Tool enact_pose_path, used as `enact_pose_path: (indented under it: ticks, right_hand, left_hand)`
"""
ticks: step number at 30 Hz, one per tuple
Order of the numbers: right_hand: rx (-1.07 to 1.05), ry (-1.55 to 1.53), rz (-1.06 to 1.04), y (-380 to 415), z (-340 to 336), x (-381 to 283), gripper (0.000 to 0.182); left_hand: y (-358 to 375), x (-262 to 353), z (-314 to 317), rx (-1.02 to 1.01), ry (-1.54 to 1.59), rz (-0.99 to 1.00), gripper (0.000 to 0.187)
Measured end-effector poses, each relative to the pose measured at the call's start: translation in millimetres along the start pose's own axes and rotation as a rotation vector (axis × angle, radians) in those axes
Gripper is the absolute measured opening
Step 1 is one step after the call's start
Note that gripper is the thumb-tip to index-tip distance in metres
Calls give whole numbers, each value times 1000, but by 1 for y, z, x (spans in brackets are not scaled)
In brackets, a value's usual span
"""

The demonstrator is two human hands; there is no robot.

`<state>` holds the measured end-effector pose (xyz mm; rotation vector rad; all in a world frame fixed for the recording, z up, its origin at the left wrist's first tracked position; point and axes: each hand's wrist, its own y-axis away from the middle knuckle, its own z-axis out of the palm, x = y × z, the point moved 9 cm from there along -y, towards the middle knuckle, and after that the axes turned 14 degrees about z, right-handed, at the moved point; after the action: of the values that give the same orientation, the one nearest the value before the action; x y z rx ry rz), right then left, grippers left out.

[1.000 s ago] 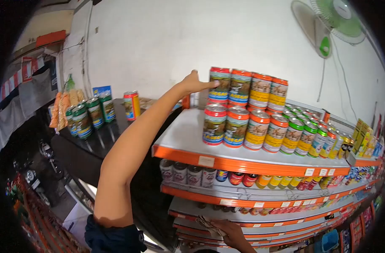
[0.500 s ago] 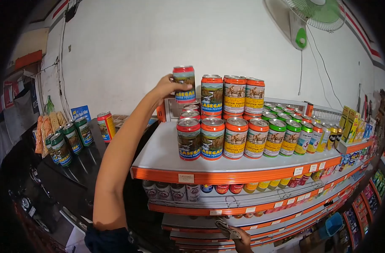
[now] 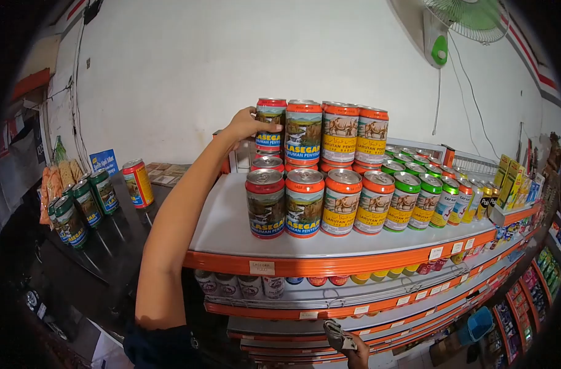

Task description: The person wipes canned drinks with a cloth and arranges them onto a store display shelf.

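Observation:
My left hand (image 3: 248, 127) reaches over the top shelf (image 3: 213, 227), its fingers closed around a red-topped drink can (image 3: 270, 113). That can is upright in the raised back row, close beside another picture-label can (image 3: 304, 132). In front of it stand a red-rimmed can (image 3: 265, 203) and an orange-rimmed can (image 3: 304, 203) with the same kind of landscape label. Low in the view, my right hand (image 3: 356, 353) grips a folded greyish cloth (image 3: 338, 336) in front of the lower shelves.
Yellow-label cans (image 3: 342, 203) and green-rimmed cans (image 3: 402, 201) continue rightward along the shelf. On the dark counter (image 3: 123, 246) at left stand several green cans (image 3: 86, 203) and a red-yellow can (image 3: 138, 183). A wall fan (image 3: 465, 21) hangs upper right.
My left hand has lowered the can into line with the raised back row, beside its neighbour. The right hand still holds the cloth. The view has shifted slightly.

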<state>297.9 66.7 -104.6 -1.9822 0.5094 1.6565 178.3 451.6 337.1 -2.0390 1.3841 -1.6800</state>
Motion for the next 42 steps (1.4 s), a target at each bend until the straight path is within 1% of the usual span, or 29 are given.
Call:
enact_pose_path:
  ticks: [2,3,4,7,9,11,13,14,16,18,19,20,21,23,25,26,27,28,29,31,33,35,37,38,39,40,41,42]
  right_hand:
    - [15,-24,93,-3,-1,10,34]
    - [23,-36,136,-6,-2,16,34]
    - [42,-19,65,-7,-3,20,35]
    - [25,-90,127,-13,-1,32,34]
    - [2,-90,109,-15,1,30,34]
    - [-19,-92,93,-16,3,24,34]
    - [-6,32,110,-15,4,18,35]
    - [-8,32,112,-14,4,21,35]
    - [-29,-77,121,-11,5,35,35]
    - [-38,-115,108,-9,5,47,35]
    - [-47,-154,97,-7,4,52,35]
    - [-50,-153,97,-5,3,56,35]
    - [-50,-135,105,-3,2,56,35]
    - [-55,-116,116,-1,1,52,35]
    - [-115,-246,191,2,6,33,35]
    - [-135,-244,200,4,9,36,35]
    - [-127,-276,154,4,7,35,38]
    - [-122,-310,110,3,6,32,41]
    - [-99,-187,56,4,3,25,50]
    - [-86,-235,159,6,9,15,48]
    - [-160,-260,169,4,17,27,45]
    - [-145,-163,179,4,20,33,43]
    - [-190,-161,193,2,27,32,42]
    - [-213,-160,203,1,32,32,42]
    - [-233,-159,215,2,36,33,42]
    - [-240,-163,218,3,39,33,42]
    - [-234,-162,250,2,41,36,41]
    - [-226,-159,282,2,41,39,41]
  left_hand:
    - [-7,-11,0,-10,36,47,71]
    - [-4,-12,0,-8,35,38,71]
    - [-2,-12,0,-3,26,24,72]
    - [2,-14,-2,-20,20,-4,74]
    - [2,-13,1,-74,-5,21,76]
    - [2,-14,1,-64,-11,30,77]
    - [4,-14,3,-57,-14,39,77]
    - [5,-14,3,-45,-25,39,78]
    - [8,-10,3,-32,-37,40,78]
    - [11,-6,10,-106,-14,64,75]
    - [8,-12,10,-103,-14,64,75]
    - [3,-22,7,-73,6,51,80]
    - [4,-23,5,-42,25,38,84]
    - [6,-21,6,-55,24,56,83]
    - [8,-22,6,-62,16,64,82]
    - [9,-31,2,-93,-79,-10,87]
    - [12,-41,-5,-122,-176,-90,93]
    - [20,-29,-23,-34,-289,-75,99]
    - [28,-17,-39,-46,-346,-71,98]
    - [27,-14,-103,46,-730,-18,94]
    - [43,-9,-167,-29,-1185,-110,92]
    - [83,9,-210,-55,-1618,-258,85]
    - [122,7,-244,-43,-1599,-433,90]
    - [135,-2,-262,-43,-1609,-443,90]
    - [147,-20,-282,126,-1287,-341,96]
    - [156,-24,-288,280,-956,-235,102]
    - [164,-30,-290,280,-961,-236,102]
    - [181,-36,-288,371,-789,-263,109]
